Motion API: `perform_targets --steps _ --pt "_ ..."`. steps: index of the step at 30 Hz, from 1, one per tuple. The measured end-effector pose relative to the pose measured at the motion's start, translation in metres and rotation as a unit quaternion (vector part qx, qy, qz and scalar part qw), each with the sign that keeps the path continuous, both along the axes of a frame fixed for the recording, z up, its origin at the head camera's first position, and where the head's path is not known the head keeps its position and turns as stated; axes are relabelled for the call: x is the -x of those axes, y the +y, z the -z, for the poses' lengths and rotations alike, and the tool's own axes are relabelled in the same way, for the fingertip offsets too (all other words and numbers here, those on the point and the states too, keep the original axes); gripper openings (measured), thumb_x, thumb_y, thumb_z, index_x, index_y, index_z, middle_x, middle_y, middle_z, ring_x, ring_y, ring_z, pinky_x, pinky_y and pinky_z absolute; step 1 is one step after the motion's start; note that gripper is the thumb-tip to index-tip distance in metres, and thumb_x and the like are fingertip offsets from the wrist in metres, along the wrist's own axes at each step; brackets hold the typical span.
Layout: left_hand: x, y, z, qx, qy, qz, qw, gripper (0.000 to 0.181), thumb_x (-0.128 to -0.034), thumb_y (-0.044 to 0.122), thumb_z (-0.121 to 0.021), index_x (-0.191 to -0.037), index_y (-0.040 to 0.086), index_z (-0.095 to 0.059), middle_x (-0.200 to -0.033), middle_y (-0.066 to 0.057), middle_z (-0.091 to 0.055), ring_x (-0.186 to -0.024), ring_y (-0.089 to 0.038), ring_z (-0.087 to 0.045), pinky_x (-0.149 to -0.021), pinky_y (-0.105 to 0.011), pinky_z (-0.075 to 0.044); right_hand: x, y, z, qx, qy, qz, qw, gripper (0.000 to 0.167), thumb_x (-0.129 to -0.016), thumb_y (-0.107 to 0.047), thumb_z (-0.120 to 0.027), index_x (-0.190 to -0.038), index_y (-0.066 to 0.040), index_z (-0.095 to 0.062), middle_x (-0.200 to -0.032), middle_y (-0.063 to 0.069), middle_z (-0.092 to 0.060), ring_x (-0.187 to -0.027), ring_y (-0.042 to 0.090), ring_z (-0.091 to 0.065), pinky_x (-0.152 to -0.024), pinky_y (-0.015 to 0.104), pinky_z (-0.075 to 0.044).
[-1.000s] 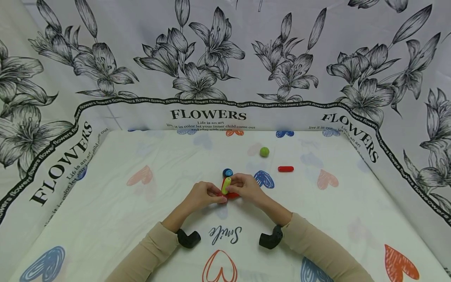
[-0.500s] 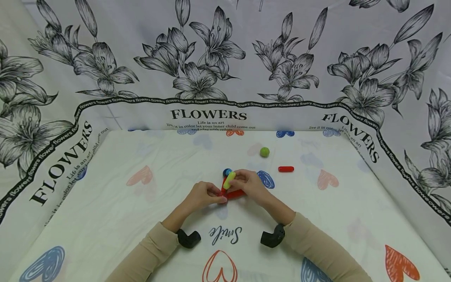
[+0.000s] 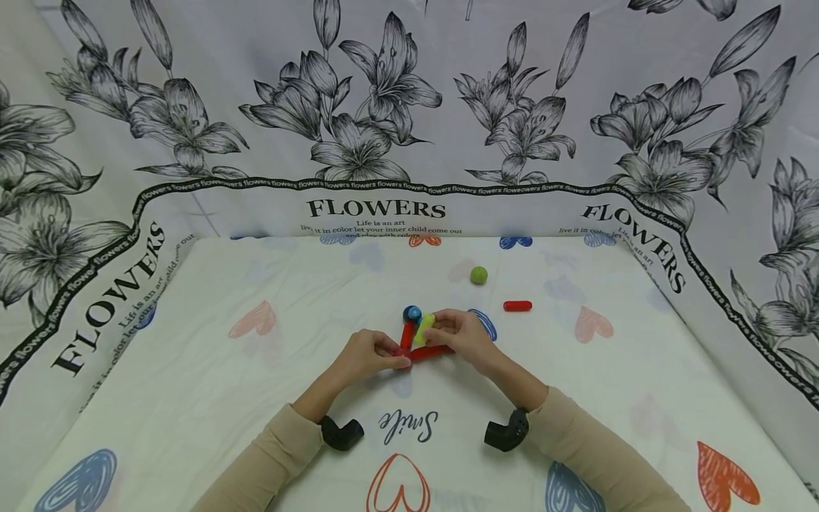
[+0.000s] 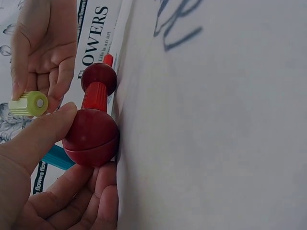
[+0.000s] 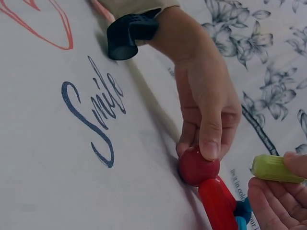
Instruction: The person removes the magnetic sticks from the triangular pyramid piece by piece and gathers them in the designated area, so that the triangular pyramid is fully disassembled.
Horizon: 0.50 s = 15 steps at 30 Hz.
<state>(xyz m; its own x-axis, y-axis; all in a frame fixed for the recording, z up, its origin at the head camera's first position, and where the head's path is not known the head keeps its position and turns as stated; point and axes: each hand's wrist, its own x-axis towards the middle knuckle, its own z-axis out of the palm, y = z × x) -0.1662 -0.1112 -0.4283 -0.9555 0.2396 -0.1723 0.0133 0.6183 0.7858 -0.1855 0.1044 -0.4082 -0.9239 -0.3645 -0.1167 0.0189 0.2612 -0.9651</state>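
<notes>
Here we are at the cloth-covered desk (image 3: 192, 355), and the left hand (image 3: 367, 353) has the near dark red ball (image 4: 91, 136) pinched, thumb on one side, fingers curled in against the other. From it one red rod (image 3: 407, 336) points away towards a blue piece (image 3: 412, 314), while a second red rod (image 3: 431, 352) runs off to the right, reaching a far dark red ball (image 4: 99, 78) in the left wrist view. And there's the yellow-green rod (image 3: 425, 329), pinched between the thumb and fingers of the right hand (image 3: 463, 338), raised above the gap between those red rods, its pale-tipped end clear of the near ball. It looks like a matter of fitting that rod to the build, so the left fingers do best to hold the ball firm and low, without twisting the red rods out of line. The right fingers want a grip well back, leaving the tip bare; bring it in square, straight at the ball's centre, and go gently, since a sideways nudge could knock a joint loose. Beyond the hands, well apart, lie the green ball (image 3: 479, 275) and a loose red rod (image 3: 518, 306).
</notes>
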Motion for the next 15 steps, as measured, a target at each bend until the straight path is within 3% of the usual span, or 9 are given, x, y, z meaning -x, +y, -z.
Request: perform_targets --steps 15 --pt "0.000 0.000 0.001 -0.001 -0.002 -0.010 0.9999 0.030 -0.0766 0.027 -0.081 -0.092 0.004 -0.072 -0.083 -0.006 -0.074 -0.068 -0.008 -0.061 -0.062 -0.019 -0.047 -0.004 0.015 0.003 -0.011 0.004 0.006 0.9999 0.037 -0.090 -0.014 -0.067 -0.121 0.005 -0.060 -0.112 0.025 -0.069 -0.090 0.013 -0.072 -0.084 0.022 -0.057"
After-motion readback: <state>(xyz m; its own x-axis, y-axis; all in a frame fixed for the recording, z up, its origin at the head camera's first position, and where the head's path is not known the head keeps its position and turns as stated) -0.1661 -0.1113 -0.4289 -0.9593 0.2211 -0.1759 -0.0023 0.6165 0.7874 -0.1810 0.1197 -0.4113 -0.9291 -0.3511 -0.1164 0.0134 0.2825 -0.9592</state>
